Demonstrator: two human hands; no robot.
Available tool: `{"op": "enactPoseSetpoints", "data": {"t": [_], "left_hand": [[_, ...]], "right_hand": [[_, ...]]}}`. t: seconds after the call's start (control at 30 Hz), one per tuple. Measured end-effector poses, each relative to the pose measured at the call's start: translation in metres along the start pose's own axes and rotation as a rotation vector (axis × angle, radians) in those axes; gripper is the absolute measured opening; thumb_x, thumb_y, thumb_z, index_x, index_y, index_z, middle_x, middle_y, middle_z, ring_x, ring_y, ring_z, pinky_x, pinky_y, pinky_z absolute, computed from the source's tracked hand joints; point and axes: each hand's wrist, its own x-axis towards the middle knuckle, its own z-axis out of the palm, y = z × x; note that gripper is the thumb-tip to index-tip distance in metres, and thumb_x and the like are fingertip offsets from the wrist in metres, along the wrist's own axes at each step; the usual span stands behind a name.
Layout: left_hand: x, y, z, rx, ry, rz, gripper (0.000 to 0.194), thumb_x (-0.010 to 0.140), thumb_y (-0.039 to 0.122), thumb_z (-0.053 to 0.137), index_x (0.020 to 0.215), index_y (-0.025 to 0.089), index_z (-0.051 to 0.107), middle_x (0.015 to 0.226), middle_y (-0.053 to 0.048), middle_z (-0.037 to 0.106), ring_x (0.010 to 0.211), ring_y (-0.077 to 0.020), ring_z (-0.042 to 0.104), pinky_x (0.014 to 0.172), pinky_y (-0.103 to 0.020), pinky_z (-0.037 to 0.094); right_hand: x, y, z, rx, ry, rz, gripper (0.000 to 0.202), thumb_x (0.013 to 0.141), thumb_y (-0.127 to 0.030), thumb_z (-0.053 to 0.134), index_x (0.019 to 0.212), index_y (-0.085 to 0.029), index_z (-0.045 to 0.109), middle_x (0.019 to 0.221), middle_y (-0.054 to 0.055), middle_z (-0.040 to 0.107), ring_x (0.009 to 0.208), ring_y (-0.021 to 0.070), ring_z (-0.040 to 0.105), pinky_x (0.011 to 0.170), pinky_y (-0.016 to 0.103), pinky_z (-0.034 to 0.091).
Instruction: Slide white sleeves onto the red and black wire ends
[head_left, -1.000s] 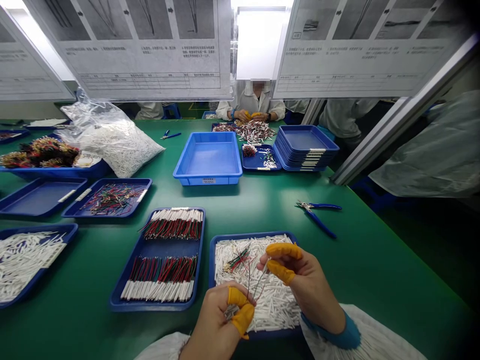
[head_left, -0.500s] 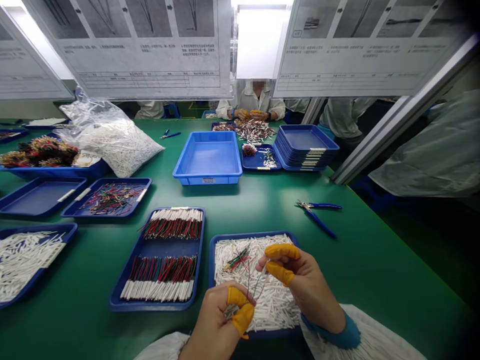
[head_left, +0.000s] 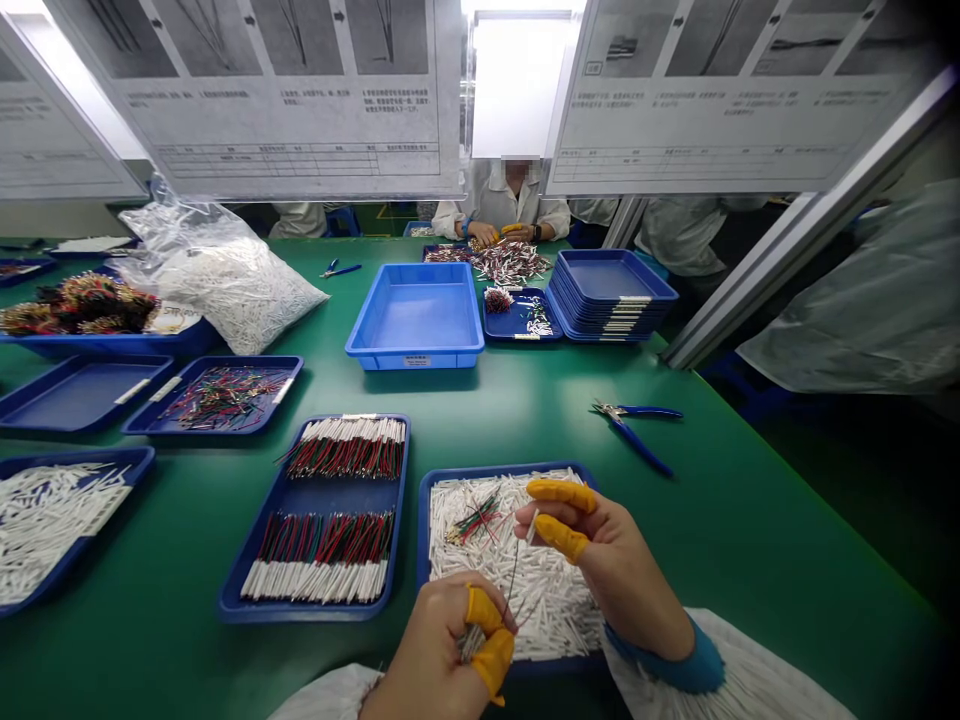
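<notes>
From where I stand, nearest is the left hand (head_left: 454,645), its fingers pinched together on a few thin wires (head_left: 513,580), which point upward. A little farther, the right hand (head_left: 607,545) has its fingers closed on one small white tube (head_left: 532,527). Both hands are above the tray (head_left: 510,470) of white tubes (head_left: 559,600). Whether a wire tip touches the tube, I cannot tell. For good work, I think, the left pinch should be firm but gentle, the wire ends kept separate, and the tube held in line with one wire, since such thin wire probably bends easily. Beyond, the pliers (head_left: 616,411) lie apart on the tabletop (head_left: 525,400), and farther stands a blue bin (head_left: 416,310).
</notes>
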Motion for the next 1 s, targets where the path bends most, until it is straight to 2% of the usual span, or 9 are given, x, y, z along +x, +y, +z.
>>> {"op": "enactPoseSetpoints", "data": {"t": [0.17,0.37,0.7,0.9,1.0], "left_hand": [[-0.0001,0.0012,0.0004,0.012,-0.036,0.030,0.020,0.057,-0.004,0.049,0.057,0.013,0.059,0.061,-0.005,0.061,0.057,-0.0147,0.057,0.054,-0.021,0.044],[-0.0008,0.0035,-0.0004,0.037,-0.028,0.038,0.021,0.056,-0.005,0.047,0.056,0.014,0.058,0.062,-0.005,0.061,0.058,-0.0147,0.057,0.056,-0.022,0.043],[0.0010,0.0020,0.0000,0.039,-0.045,0.002,0.025,0.053,-0.008,0.047,0.056,0.013,0.059,0.062,-0.005,0.061,0.059,-0.0148,0.057,0.055,-0.021,0.043],[-0.0004,0.0022,-0.0001,0.069,-0.030,0.022,0.020,0.059,-0.004,0.051,0.059,0.014,0.061,0.063,-0.005,0.063,0.061,-0.0156,0.059,0.058,-0.022,0.045],[-0.0007,0.0054,-0.0003,0.071,0.002,0.038,0.017,0.063,0.000,0.053,0.060,0.015,0.062,0.063,-0.005,0.063,0.061,-0.0156,0.060,0.059,-0.022,0.046]], "right_hand": [[-0.0017,-0.0018,0.0034,0.004,0.003,0.010,0.019,0.064,-0.022,0.076,0.081,-0.018,0.067,0.069,0.005,0.073,0.062,0.0176,0.066,0.061,0.031,0.052],[-0.0023,-0.0038,0.0050,-0.012,-0.005,0.018,0.019,0.062,-0.022,0.076,0.079,-0.019,0.068,0.070,0.005,0.074,0.061,0.0181,0.067,0.061,0.032,0.052],[-0.0017,-0.0053,0.0050,-0.020,-0.016,0.038,0.021,0.060,-0.021,0.078,0.077,-0.018,0.068,0.068,0.005,0.073,0.061,0.0182,0.066,0.061,0.032,0.053],[-0.0029,-0.0059,0.0070,-0.069,-0.184,0.087,0.015,0.065,-0.023,0.074,0.077,-0.018,0.066,0.065,0.002,0.071,0.063,0.0152,0.065,0.064,0.029,0.052],[-0.0042,-0.0051,0.0052,-0.131,-0.305,0.083,0.016,0.068,-0.020,0.071,0.083,-0.018,0.066,0.073,0.003,0.070,0.070,0.0161,0.065,0.069,0.031,0.051]]}}
